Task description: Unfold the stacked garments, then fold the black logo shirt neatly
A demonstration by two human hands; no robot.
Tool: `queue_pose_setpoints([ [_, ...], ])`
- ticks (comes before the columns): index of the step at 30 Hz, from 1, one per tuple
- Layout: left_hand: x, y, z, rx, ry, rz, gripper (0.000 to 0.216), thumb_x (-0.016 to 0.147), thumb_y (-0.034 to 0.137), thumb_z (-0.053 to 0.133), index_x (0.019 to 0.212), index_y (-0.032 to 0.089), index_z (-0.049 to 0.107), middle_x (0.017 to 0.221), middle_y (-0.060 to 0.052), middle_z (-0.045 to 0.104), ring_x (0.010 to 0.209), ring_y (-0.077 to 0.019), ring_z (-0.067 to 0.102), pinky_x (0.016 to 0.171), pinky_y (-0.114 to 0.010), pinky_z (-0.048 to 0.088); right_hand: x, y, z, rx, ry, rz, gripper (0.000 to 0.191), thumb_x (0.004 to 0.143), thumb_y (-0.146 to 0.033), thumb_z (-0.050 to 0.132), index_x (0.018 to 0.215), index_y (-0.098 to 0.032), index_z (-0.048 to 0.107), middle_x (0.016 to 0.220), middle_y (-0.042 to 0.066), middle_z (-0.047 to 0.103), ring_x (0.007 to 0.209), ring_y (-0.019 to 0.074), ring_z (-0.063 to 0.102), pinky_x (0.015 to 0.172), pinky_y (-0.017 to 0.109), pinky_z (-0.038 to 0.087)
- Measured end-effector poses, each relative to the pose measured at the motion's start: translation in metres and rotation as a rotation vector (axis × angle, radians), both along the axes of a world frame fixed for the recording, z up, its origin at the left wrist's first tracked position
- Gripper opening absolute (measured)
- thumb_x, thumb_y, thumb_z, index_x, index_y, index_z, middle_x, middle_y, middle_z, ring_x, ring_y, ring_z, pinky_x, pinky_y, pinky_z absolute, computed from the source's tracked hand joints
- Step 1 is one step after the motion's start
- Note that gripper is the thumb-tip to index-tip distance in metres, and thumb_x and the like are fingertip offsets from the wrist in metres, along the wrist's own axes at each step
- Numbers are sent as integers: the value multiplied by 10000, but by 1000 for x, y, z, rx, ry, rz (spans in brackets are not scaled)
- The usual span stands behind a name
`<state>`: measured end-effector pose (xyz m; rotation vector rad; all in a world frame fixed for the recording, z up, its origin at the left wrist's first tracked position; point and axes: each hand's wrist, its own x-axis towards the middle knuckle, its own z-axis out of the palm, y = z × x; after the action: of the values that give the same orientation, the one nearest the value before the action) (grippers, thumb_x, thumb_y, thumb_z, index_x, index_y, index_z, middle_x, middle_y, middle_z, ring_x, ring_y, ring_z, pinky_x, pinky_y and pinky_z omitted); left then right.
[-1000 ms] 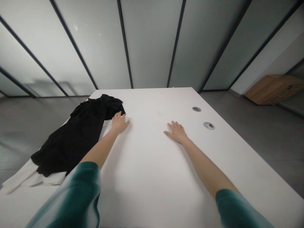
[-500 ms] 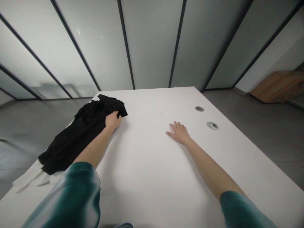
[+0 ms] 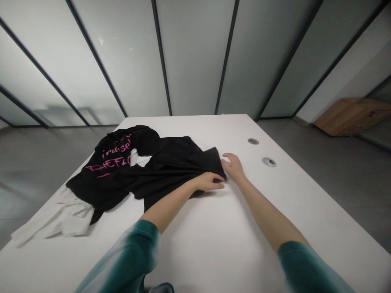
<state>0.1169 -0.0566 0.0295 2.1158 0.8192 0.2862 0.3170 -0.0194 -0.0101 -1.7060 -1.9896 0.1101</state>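
Observation:
A black T-shirt (image 3: pixel 159 169) with pink lettering lies stretched across the left and middle of the white table (image 3: pixel 214 236). My left hand (image 3: pixel 209 181) is closed on the shirt's right end, near the table's middle. Right beside it, my right hand (image 3: pixel 233 166) rests on the table with its fingers touching the same edge of the cloth; the fingers look loosely spread. Both forearms are bare, with green sleeves at the elbows.
A white garment (image 3: pixel 58 215) lies under the shirt's left end at the table's left edge. Two round cable holes (image 3: pixel 269 162) sit in the table at the right. Glass partition walls stand behind, and a wooden cabinet (image 3: pixel 351 116) is at far right.
My left hand took hold of the black shirt at the far left and pulled it rightwards to the table's middle, spreading it so the pink lettering shows. My right hand shifted slightly to meet the cloth.

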Motion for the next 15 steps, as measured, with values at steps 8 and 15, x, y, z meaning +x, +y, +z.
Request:
queue_pose_setpoints([
  [8,-31,-13,9,119,28,3,303,875,352,624,1106,165,689,1087,-70,733,984,-215,675,911,-308,496,11,-14,21,-238,-340,-104,434,933,-461,479,1213,-183,659,1297,176,615,1190,335,556,952,449,430],
  [15,-54,-1,3,382,109,504,426,925,482,522,1180,156,617,1187,-129,659,1134,-265,610,991,-379,471,-19,-40,39,-350,-133,59,222,897,-275,490,890,-183,693,839,84,712,799,221,643,722,313,443],
])
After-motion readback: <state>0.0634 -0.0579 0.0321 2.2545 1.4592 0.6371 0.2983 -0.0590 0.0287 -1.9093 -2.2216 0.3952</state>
